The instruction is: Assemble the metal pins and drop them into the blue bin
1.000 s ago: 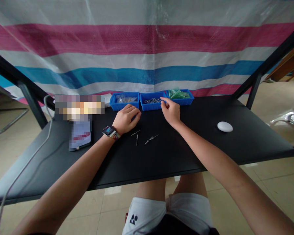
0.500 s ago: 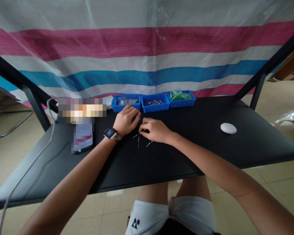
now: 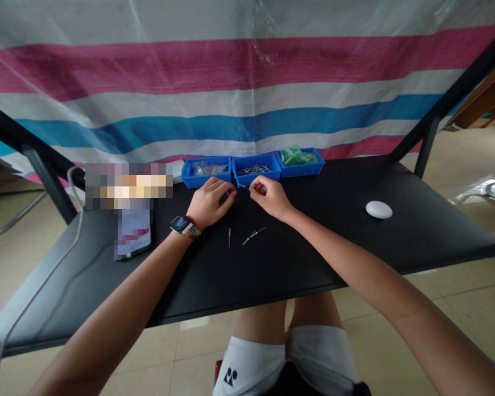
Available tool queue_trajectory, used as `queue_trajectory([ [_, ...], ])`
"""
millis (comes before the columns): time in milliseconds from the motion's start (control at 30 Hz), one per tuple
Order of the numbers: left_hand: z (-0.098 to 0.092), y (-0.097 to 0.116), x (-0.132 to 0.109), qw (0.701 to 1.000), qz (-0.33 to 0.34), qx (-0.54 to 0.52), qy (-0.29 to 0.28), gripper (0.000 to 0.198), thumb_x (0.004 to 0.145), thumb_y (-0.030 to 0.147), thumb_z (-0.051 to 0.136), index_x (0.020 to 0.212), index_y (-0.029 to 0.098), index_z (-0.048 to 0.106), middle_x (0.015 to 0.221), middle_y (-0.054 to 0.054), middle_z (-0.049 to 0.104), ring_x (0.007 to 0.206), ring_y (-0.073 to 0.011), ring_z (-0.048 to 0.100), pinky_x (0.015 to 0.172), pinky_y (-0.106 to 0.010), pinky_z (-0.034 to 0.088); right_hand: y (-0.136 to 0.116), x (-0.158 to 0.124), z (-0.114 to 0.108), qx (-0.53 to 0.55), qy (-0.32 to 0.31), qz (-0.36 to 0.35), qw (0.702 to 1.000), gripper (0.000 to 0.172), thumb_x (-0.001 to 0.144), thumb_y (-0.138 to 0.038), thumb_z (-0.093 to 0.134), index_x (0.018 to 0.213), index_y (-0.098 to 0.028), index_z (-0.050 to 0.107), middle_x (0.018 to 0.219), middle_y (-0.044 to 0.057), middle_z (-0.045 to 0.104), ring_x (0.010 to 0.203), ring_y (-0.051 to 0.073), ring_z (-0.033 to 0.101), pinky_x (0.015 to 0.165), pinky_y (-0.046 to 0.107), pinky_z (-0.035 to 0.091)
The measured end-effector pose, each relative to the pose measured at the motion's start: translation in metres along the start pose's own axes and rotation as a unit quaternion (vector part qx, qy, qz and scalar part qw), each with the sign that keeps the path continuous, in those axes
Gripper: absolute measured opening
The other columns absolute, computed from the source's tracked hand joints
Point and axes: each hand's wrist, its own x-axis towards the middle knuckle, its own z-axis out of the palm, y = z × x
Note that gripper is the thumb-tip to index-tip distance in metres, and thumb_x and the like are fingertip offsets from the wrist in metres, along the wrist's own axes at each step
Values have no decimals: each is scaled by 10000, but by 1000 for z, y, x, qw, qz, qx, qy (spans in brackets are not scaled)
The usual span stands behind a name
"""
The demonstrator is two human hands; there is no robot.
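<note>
My right hand (image 3: 270, 197) pinches a thin silvery blind rivet (image 3: 244, 187) between thumb and fingertips, just in front of the middle blue bin (image 3: 257, 177). Resting on the black table is my left hand (image 3: 210, 203), wearing a watch; its fingers are loosely bent with the thumb apart, and no object shows in it. Nearer to me, a single rivet (image 3: 230, 237) lies pointing towards me. To its right, two more rivets (image 3: 253, 236) lie slanted and touching or nearly so. Several loose rivets (image 3: 253, 170) fill the middle bin.
The left blue bin (image 3: 206, 180) holds clear plastic bags, the right blue bin (image 3: 301, 171) green ones. A phone (image 3: 135, 234) stands at left beside a grey cable (image 3: 72, 236). A white oval object (image 3: 378, 209) sits at right. Striped sheeting (image 3: 231, 126) hangs behind the table.
My right hand has lifted a rivet from the table and moved it away from me, up to the middle bin. My left hand has kept its place. The view has shifted slightly.
</note>
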Motion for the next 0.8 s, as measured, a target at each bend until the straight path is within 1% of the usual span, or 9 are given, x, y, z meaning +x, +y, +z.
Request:
queue_trajectory([
  [100,1,0,0,1000,5,-10,12,227,1064,326,530,1137,220,716,1022,-85,762,992,-275,654,881,-415,541,0,-1,6,57,3,8,998,81,884,-292,643,852,-222,619,814,7,661,749,175,620,706,307,479],
  [200,1,2,0,1000,18,-21,12,233,1075,334,531,1173,213,704,1037,-95,754,990,-272,656,890,-415,543,-1,-5,12,69,-18,0,997,98,891,-309,651,862,-223,614,795,-4,638,727,166,601,682,302,457],
  [367,3,6,1,999,34,-32,-4,204,1087,313,504,1131,215,678,1025,-99,742,976,-268,658,872,-408,543,-3,-7,14,58,-46,-11,997,109,917,-322,646,885,-231,596,766,-26,601,685,151,555,650,291,432],
  [500,7,6,0,999,19,-24,-10,162,1079,313,515,1075,218,646,996,-92,720,947,-256,669,835,-389,545,-5,-6,12,64,-59,-10,996,123,922,-334,651,884,-222,618,776,-19,620,692,150,570,650,286,441],
  [667,9,5,-1,1000,10,-21,-3,126,1058,308,539,1021,211,611,964,-80,696,909,-238,669,795,-360,540,-2,-5,13,91,-82,24,992,133,906,-341,673,911,-209,684,831,11,681,733,169,629,623,273,482],
  [800,7,7,0,1000,-1,-21,-12,115,1038,312,561,1021,209,610,951,-66,692,888,-220,665,786,-334,529,-1,-4,12,104,-87,49,990,135,888,-312,668,913,-187,715,820,18,704,661,153,624,585,265,485],
])
